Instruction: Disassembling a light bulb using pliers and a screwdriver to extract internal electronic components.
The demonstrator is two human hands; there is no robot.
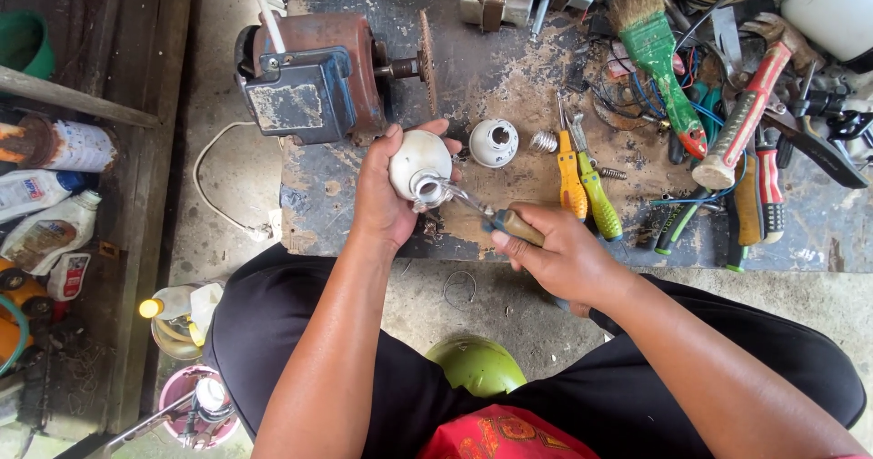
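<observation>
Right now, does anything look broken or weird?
Yes. The white bulb in the left hand has its metal base off; a loose screw cap and a white bulb housing lie apart on the scarred, rusty work board.

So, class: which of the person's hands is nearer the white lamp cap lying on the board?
Left. The left hand is just left of the white cap; the right hand sits lower, nearer the person.
</observation>
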